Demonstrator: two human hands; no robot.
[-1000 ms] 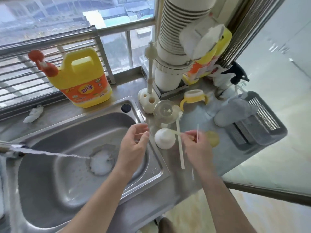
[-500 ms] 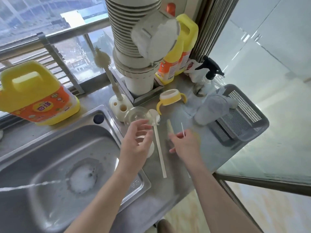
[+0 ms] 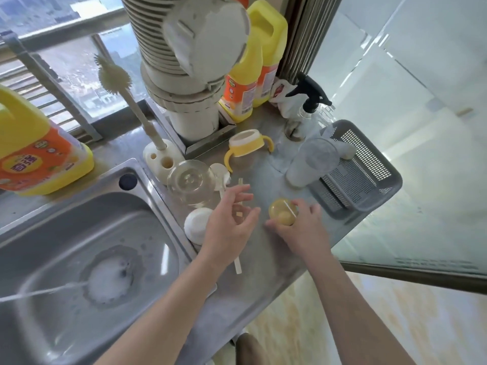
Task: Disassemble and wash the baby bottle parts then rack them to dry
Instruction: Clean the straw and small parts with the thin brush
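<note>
Right hand (image 3: pixel 303 230) low over the counter (image 3: pixel 263 275), curled round the teat (image 3: pixel 282 216), pinning a thin white stick (image 3: pixel 289 206) across it. Looks like soft, light silicone: squashes easily, likely slippery wet, so best taken by the thick base, not the tip. Left hand (image 3: pixel 232 225) just beside, loosely curled, gripping nothing plainly, hovering over the straw (image 3: pixel 238 266), next to the white cap (image 3: pixel 197 225). Behind, clear bottle (image 3: pixel 191 184), glass by the look: heavier, breakable, wants a full grip round the body. Further out, handled collar (image 3: pixel 246 146), basket (image 3: pixel 369 202), sink (image 3: pixel 66 233) under a thin stream (image 3: pixel 39 292). Straw's middle hidden under the left palm; can't tell whether fingers touch it. Stick blurred, purpose unclear.
</note>
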